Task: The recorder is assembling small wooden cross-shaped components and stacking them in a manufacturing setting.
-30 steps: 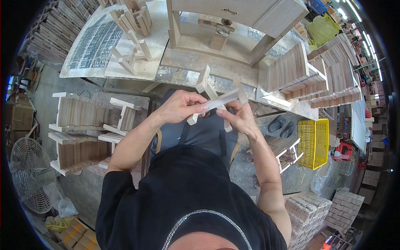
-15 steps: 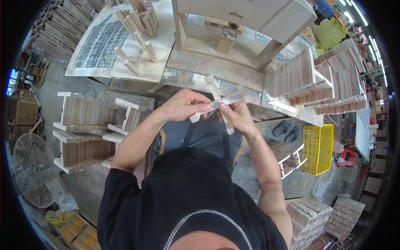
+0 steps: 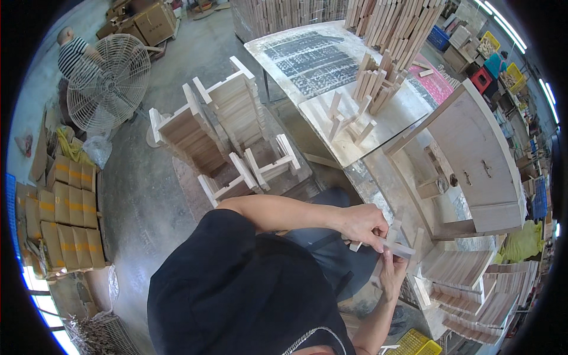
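Both my hands are on a small frame of pale crossed wooden bars (image 3: 397, 247), held over my lap beside the workbench. My left hand (image 3: 365, 226) pinches the near bar between thumb and fingers. My right hand (image 3: 391, 273) grips the frame from below, its thumb against the same bar. Part of the frame is blurred and hidden behind my fingers. On the bench board beyond sits a similar wooden piece (image 3: 337, 126) with short legs pointing up, next to a bundle of upright wooden sticks (image 3: 374, 83).
A wooden cabinet frame (image 3: 479, 160) stands on the bench at right, with stacked slatted panels (image 3: 461, 266) nearer me. Stacked wooden frames (image 3: 189, 136) stand on the left, before a large floor fan (image 3: 109, 83). Cardboard boxes (image 3: 68, 207) line the left wall. A person (image 3: 77, 59) is near the fan.
The view has swung to the left, so my hands and the bench now appear farther right. Both hands keep hold of the crossed wooden bars.
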The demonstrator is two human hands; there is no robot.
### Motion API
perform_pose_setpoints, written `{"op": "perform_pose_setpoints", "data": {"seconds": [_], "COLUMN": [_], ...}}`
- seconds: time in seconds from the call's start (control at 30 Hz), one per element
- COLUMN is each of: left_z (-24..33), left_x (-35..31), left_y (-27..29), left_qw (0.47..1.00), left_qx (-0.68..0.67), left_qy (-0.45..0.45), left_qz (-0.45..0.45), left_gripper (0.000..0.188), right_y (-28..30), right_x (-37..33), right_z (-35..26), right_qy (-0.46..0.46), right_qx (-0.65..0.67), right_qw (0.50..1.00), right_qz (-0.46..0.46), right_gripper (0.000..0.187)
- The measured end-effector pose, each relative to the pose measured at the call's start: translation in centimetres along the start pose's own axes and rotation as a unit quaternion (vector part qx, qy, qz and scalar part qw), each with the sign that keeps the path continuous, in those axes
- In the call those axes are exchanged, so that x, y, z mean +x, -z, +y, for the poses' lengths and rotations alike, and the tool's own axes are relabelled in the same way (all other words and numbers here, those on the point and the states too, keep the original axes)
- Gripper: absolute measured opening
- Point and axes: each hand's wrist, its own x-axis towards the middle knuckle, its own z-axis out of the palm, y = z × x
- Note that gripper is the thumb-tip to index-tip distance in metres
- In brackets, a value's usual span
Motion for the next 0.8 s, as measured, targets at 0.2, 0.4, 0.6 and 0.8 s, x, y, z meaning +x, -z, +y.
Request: {"op": "perform_pose_setpoints", "data": {"seconds": [0.2, 0.4, 0.6, 0.8], "left_z": [0.5, 0.1, 3.3, 5.5], "left_x": [-0.5, -0.5, -1.5, -2.6], "left_y": [0.1, -0.4, 1.9, 1.9], "left_qw": [0.986, 0.968, 0.996, 0.998], "left_qx": [-0.139, -0.203, 0.017, 0.018], "left_qy": [0.086, 0.110, 0.082, -0.043], "left_qz": [-0.039, -0.100, 0.026, 0.042], "left_gripper": [0.029, 0.028, 0.023, 0.027], "right_y": [-2.2, -1.2, -2.6, -1.7], "right_x": [-1.1, -2.1, 0.1, 0.7], "right_z": [-0.9, 0.8, -1.4, -5.4], "right_qy": [-0.034, 0.014, -0.005, 0.287], "right_qx": [0.069, 0.067, 0.039, -0.114], "right_qw": [0.996, 0.997, 0.999, 0.951], "right_qz": [0.044, 0.029, 0.033, 0.019], "right_gripper": [0.027, 0.022, 0.020, 0.021]}}
